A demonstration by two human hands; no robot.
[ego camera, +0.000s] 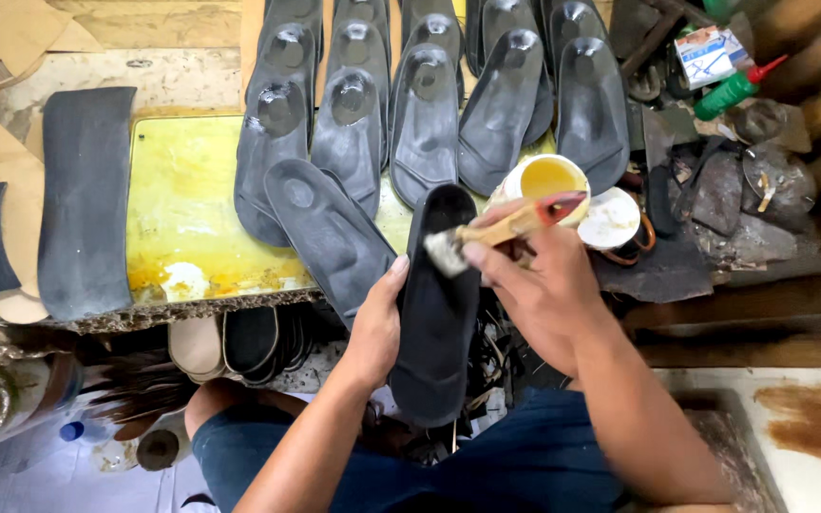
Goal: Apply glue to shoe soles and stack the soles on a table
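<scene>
The left hand [377, 328] grasps a dark, matte shoe sole [437, 304] by its left edge, holding it above the lap in the near middle. The sole is long and rounded at both ends, its long axis running near to far, tip towards the glue tin [545, 178]. The right hand [534, 285] is clenched around a wooden-handled brush [505, 228], whose pale bristles touch the sole's far part. Moulded grey insoles [425, 119] lie overlapped in rows beyond, on a glue-stained yellow board [182, 209].

Top-row soles [429, 19] cut off; brush [505, 228] handle partly under fingers [515, 261].
</scene>
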